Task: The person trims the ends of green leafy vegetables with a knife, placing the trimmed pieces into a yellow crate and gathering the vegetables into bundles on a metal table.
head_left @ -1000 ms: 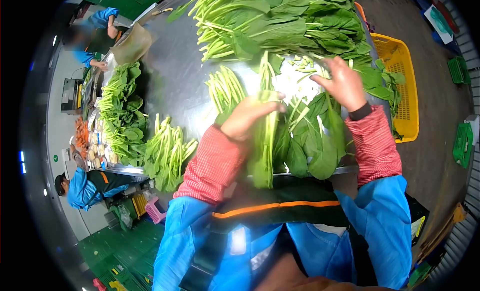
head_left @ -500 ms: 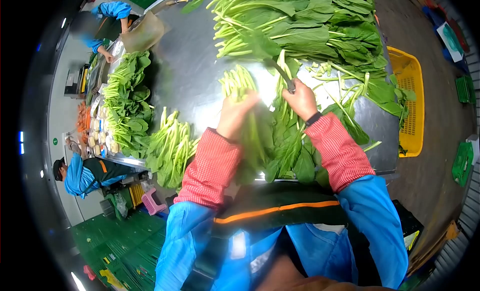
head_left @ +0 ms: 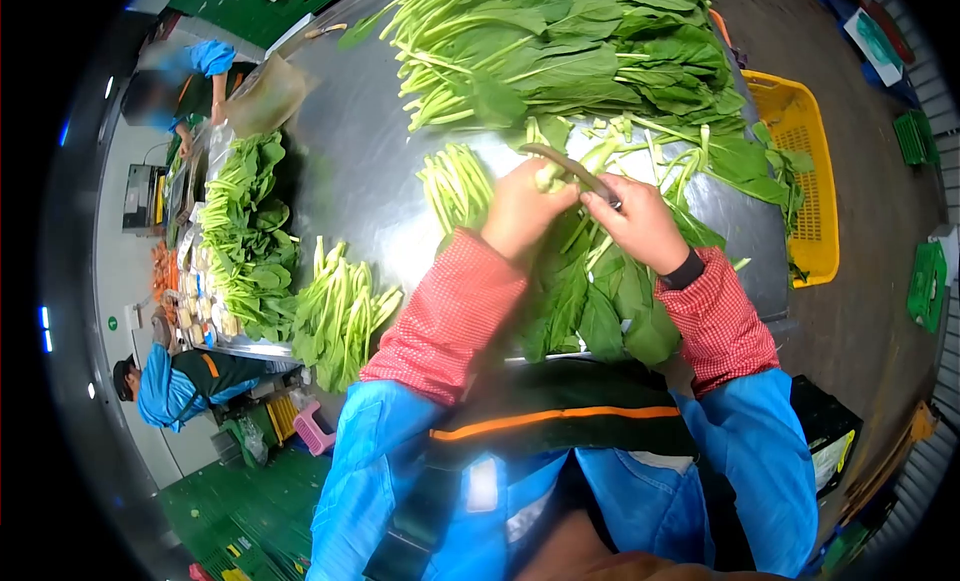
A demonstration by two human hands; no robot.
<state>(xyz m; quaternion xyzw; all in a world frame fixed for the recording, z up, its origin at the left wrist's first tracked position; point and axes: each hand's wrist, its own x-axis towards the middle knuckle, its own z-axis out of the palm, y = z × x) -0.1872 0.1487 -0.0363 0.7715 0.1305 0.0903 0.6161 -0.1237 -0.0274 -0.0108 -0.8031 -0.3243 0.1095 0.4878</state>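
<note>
My left hand is closed around the pale stem end of a leafy green, whose leaves seem to hang below the hand. My right hand grips a small knife; its dark, slightly curved blade lies across that stem end, close to my left fingers. Left of my left hand rests a small bunch of trimmed stems. Loose leafy greens lie under and between my hands at the table's near edge. A large pile of greens covers the far side.
Cut scraps lie right of the pile on the metal table. A yellow crate stands off its right edge. More bunches and a row of greens lie left. Two people in blue sleeves work at the left, beyond the table.
My left hand has moved from the trimmed bunch rightward to a stem beside my right hand. The knife blade has come across that stem, and the view has shifted slightly.
</note>
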